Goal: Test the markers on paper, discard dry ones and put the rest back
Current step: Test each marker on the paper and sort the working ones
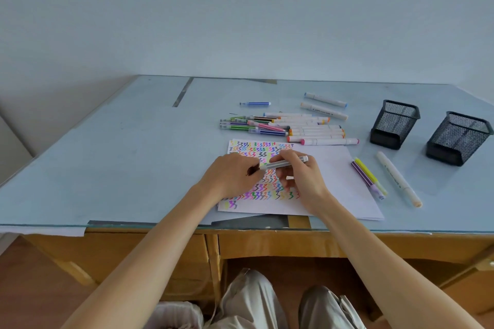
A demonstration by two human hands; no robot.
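Item: grey marker (284,163), lying nearly level above the paper (328,184), gripped by both my hands. My right hand (299,179) curls round its barrel; my left hand (232,176) pinches the end nearest it, fingers closed on the tip or cap, which of the two I cannot tell.

Item: paper, white sheet on the surface (133,157), its left part covered with rows of coloured zigzag marks.

Item: heap of markers (283,127), just beyond the paper's far edge.

Item: blue marker (255,103), alone, farther back.

Item: two white markers (324,105), behind the heap.

Item: purple marker (367,180), yellow marker (370,175) and white marker (398,179), right of the paper.

Item: two black mesh holders (395,123), far right, upright.
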